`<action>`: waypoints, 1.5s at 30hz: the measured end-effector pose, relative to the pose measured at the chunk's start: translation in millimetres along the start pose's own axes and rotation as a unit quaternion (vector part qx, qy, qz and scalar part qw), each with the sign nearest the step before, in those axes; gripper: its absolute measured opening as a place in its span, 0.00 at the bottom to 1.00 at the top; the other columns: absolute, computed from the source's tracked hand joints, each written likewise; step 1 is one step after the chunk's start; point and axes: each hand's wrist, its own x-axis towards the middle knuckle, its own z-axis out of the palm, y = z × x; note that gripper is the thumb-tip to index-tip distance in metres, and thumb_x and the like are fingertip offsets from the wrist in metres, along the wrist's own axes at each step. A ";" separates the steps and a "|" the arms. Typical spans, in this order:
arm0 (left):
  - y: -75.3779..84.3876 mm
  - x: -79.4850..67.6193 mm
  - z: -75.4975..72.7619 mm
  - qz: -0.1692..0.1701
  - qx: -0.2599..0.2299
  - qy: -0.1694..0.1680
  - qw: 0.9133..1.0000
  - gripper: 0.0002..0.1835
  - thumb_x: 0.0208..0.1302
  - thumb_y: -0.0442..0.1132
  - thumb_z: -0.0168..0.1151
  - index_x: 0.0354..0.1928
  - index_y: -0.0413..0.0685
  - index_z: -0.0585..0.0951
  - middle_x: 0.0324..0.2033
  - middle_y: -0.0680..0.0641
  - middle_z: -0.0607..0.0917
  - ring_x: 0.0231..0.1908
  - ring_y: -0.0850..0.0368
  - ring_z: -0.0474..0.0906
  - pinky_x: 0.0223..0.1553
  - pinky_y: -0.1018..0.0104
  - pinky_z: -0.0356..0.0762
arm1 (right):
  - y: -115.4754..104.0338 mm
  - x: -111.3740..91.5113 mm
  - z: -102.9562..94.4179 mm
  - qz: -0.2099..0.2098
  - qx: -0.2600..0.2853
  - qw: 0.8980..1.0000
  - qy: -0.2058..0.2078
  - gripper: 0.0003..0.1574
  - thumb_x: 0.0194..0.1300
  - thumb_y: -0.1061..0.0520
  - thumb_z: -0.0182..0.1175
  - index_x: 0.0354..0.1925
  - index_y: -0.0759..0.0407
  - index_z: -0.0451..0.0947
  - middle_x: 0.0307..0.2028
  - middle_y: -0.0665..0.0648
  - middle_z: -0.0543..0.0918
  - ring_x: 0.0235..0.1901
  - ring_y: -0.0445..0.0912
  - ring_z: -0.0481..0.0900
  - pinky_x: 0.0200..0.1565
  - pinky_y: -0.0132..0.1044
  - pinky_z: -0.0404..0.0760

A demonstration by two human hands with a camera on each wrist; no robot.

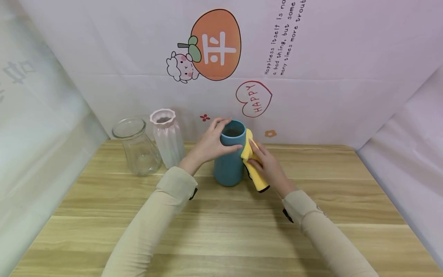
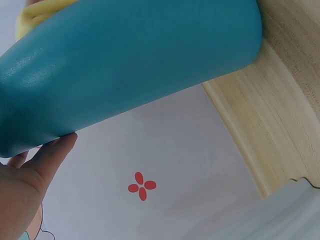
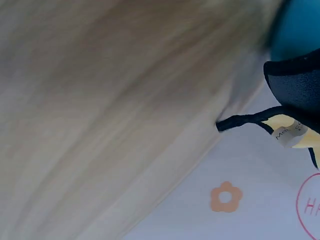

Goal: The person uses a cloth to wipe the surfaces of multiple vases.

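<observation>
- Two arms in cream sleeves (image 1: 145,231) reach over a wood table (image 1: 214,238).
- The right hand (image 1: 265,163) pinches a yellow cloth (image 1: 258,179) between its thumb and fingers. The cloth touches the right side of the blue vase. It has a black edge, and the right wrist view shows a small white tag (image 3: 290,134) on it.
- The left hand (image 1: 210,144) holds the blue vase near the top, with its thumb across the front and its fingers round the far side.
- The blue vase (image 1: 228,169) stands upright on the table, between the two hands. Its round top is open.
- To the left, a clear glass vase (image 1: 142,157) stands on the table.
- Just beside it is a pale pink and white vase (image 1: 169,142) with a wavy rim.
- At the back hangs a white sheet (image 1: 328,107) with a big orange fruit (image 1: 216,44), a little sheep (image 1: 181,67), a red heart (image 1: 254,98) that says HAPPY, and two small flowers (image 1: 205,117).
</observation>
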 end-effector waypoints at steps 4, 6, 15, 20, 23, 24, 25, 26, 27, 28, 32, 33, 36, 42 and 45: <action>0.7 -0.1 0.4 0.003 0.001 0.001 1.000 0.47 0.54 0.57 0.68 0.72 0.53 0.58 0.69 0.46 0.59 0.64 0.47 0.66 0.63 0.47 0.69 | 7.2 -10.3 0.6 -0.002 -0.016 0.999 -0.042 0.41 0.58 0.62 0.64 0.68 0.61 0.63 0.64 0.69 0.70 0.56 0.63 0.76 0.52 0.53 0.79; 1.2 0.0 0.2 0.006 0.000 0.002 1.000 0.46 0.54 0.56 0.68 0.72 0.52 0.59 0.69 0.46 0.59 0.64 0.46 0.66 0.63 0.47 0.69 | 11.2 -16.2 0.8 0.007 -0.020 0.997 -0.080 0.40 0.60 0.61 0.62 0.69 0.59 0.61 0.65 0.68 0.68 0.57 0.62 0.76 0.53 0.53 0.79; 2.1 -0.5 -7.6 0.003 0.061 -0.003 0.998 0.46 0.53 0.61 0.67 0.72 0.58 0.61 0.70 0.50 0.63 0.67 0.50 0.65 0.63 0.46 0.69 | 17.4 -26.2 4.9 0.023 -0.010 0.994 -0.111 0.38 0.65 0.61 0.58 0.71 0.54 0.60 0.66 0.68 0.68 0.60 0.62 0.73 0.56 0.53 0.77; 3.6 0.5 -12.0 -0.001 0.109 -0.017 0.994 0.46 0.53 0.64 0.64 0.73 0.62 0.59 0.72 0.53 0.61 0.69 0.48 0.64 0.63 0.43 0.68 | 9.6 -14.1 0.4 0.022 0.014 0.999 -0.045 0.37 0.62 0.64 0.60 0.69 0.59 0.63 0.63 0.70 0.71 0.59 0.63 0.74 0.56 0.54 0.76; 5.6 1.4 -13.2 -0.003 0.124 -0.027 0.992 0.46 0.54 0.63 0.62 0.73 0.64 0.57 0.73 0.53 0.60 0.68 0.45 0.64 0.63 0.41 0.67 | 1.5 -1.0 -6.3 0.016 0.039 0.999 0.005 0.38 0.60 0.67 0.61 0.67 0.63 0.64 0.63 0.70 0.72 0.59 0.63 0.73 0.57 0.56 0.75; 6.3 1.6 -13.5 -0.004 0.127 -0.030 0.991 0.46 0.54 0.63 0.62 0.73 0.64 0.57 0.73 0.54 0.59 0.68 0.44 0.64 0.63 0.41 0.66 | -1.4 3.8 -8.9 0.010 0.047 0.999 0.021 0.37 0.59 0.68 0.61 0.67 0.64 0.64 0.62 0.70 0.72 0.59 0.64 0.73 0.57 0.57 0.75; 7.0 1.8 -13.7 -0.004 0.129 -0.032 0.991 0.46 0.54 0.63 0.62 0.73 0.64 0.57 0.73 0.54 0.59 0.69 0.44 0.64 0.64 0.41 0.65 | -4.4 8.6 -11.5 0.004 0.054 0.998 0.037 0.37 0.59 0.68 0.61 0.67 0.65 0.64 0.62 0.71 0.72 0.59 0.64 0.73 0.57 0.57 0.74; 7.4 2.0 -13.8 -0.004 0.130 -0.034 0.991 0.45 0.54 0.62 0.61 0.73 0.64 0.56 0.74 0.54 0.58 0.69 0.44 0.63 0.65 0.41 0.63 | -7.2 13.3 -14.1 -0.003 0.058 0.997 0.053 0.37 0.58 0.69 0.61 0.66 0.66 0.64 0.62 0.71 0.72 0.58 0.64 0.73 0.57 0.57 0.74; 7.9 2.1 -14.0 -0.005 0.129 -0.036 0.991 0.45 0.54 0.62 0.61 0.74 0.65 0.56 0.74 0.54 0.57 0.69 0.45 0.62 0.66 0.40 0.62 | -10.2 17.9 -16.7 -0.011 0.061 0.996 0.067 0.37 0.58 0.69 0.61 0.66 0.66 0.64 0.61 0.71 0.72 0.58 0.65 0.74 0.56 0.58 0.75; 8.4 2.1 -14.2 -0.005 0.129 -0.039 0.991 0.45 0.54 0.62 0.61 0.74 0.64 0.56 0.74 0.55 0.57 0.70 0.46 0.62 0.67 0.40 0.60 | -12.9 22.0 -19.3 -0.017 0.062 0.995 0.077 0.37 0.58 0.69 0.61 0.65 0.67 0.65 0.61 0.72 0.72 0.58 0.65 0.74 0.56 0.58 0.75; 8.9 2.1 -14.6 0.001 0.131 -0.045 0.990 0.46 0.55 0.62 0.60 0.74 0.63 0.54 0.75 0.54 0.55 0.72 0.51 0.58 0.70 0.40 0.53 | -19.8 31.3 -25.6 -0.014 0.060 0.996 0.066 0.38 0.58 0.67 0.62 0.66 0.67 0.63 0.62 0.71 0.71 0.59 0.65 0.72 0.58 0.58 0.73; 8.9 1.9 -14.5 0.003 0.134 -0.044 0.990 0.47 0.55 0.62 0.60 0.74 0.62 0.54 0.75 0.54 0.54 0.72 0.51 0.57 0.70 0.40 0.52 | -20.0 31.2 -25.8 -0.007 0.057 0.997 0.055 0.38 0.59 0.66 0.62 0.66 0.67 0.63 0.63 0.71 0.70 0.59 0.65 0.72 0.58 0.58 0.73; 8.0 2.0 -13.1 0.013 0.144 -0.036 0.989 0.48 0.54 0.65 0.59 0.75 0.59 0.53 0.75 0.52 0.55 0.73 0.52 0.55 0.71 0.42 0.51 | -18.0 26.8 -23.7 0.017 0.047 0.999 0.022 0.40 0.59 0.65 0.62 0.68 0.64 0.61 0.64 0.70 0.69 0.59 0.65 0.73 0.57 0.58 0.74; 5.0 2.0 -8.6 0.026 0.176 -0.004 0.984 0.49 0.55 0.69 0.58 0.73 0.53 0.57 0.72 0.49 0.60 0.72 0.48 0.56 0.72 0.45 0.52 | -8.8 9.9 -13.4 0.019 0.013 1.000 -0.009 0.40 0.59 0.63 0.63 0.68 0.60 0.63 0.62 0.69 0.71 0.52 0.62 0.78 0.49 0.54 0.80; 5.3 1.4 -8.0 0.030 0.192 0.007 0.981 0.47 0.55 0.69 0.58 0.72 0.53 0.60 0.71 0.50 0.63 0.70 0.47 0.59 0.72 0.46 0.52 | -3.1 -0.1 -8.3 0.014 -0.003 1.000 -0.026 0.39 0.59 0.62 0.63 0.68 0.60 0.64 0.61 0.68 0.72 0.51 0.61 0.79 0.47 0.52 0.81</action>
